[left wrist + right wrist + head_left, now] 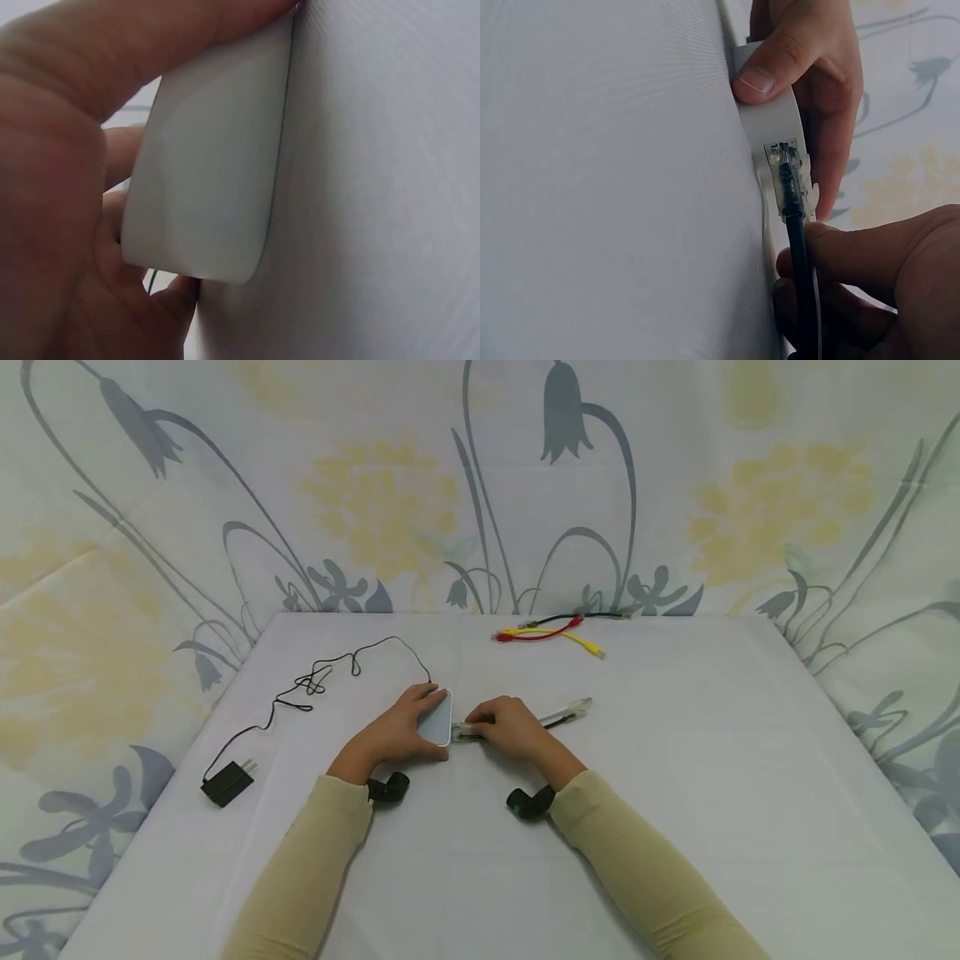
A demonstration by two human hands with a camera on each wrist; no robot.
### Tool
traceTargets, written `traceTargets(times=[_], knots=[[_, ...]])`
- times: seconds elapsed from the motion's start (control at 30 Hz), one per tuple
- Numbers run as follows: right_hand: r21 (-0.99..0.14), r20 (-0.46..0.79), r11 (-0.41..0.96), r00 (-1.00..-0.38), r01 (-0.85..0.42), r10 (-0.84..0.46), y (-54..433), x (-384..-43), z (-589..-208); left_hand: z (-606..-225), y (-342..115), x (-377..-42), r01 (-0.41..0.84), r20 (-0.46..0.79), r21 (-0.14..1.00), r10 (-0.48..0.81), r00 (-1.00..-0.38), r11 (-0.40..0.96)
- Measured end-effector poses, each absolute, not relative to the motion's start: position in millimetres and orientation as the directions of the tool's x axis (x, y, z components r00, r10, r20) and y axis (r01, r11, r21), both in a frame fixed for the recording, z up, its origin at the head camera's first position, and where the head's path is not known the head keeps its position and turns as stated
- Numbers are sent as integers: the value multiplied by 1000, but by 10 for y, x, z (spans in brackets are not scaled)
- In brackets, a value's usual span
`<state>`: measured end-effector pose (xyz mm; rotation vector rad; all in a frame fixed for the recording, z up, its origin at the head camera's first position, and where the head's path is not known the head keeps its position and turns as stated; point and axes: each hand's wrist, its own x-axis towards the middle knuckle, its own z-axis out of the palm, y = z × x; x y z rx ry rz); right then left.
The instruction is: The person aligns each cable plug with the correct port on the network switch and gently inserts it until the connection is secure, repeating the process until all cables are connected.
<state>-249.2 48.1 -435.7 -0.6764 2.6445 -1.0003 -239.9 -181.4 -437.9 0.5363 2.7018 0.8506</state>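
My left hand (392,730) grips a flat white network box (435,723), thumb and fingers on opposite edges. In the left wrist view one smooth white side of the box shows. My right hand (513,727) stands at the box's right side and pinches a white network cable (561,711) near its plug. Beside it runs a black network cable (801,262), whose clear plug (786,184) sits at a port in the box's side. How deep either plug sits cannot be told; the white one is partly hidden.
A thin black cord (272,714) runs from the box's far side to a black power adapter (227,784) at the left. At the table's back lie a red cable (540,637), a yellow cable (577,641) and another black cable (592,615). White cloth covers the table (712,760).
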Motion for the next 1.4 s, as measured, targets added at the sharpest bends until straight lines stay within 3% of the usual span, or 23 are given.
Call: traceTargets(times=[1.4], knots=[[-674,-63,661,-866,-330,-496,425,-2538,-4316,-4356,-1804,-2384,263,-122,608,415,-901,750]])
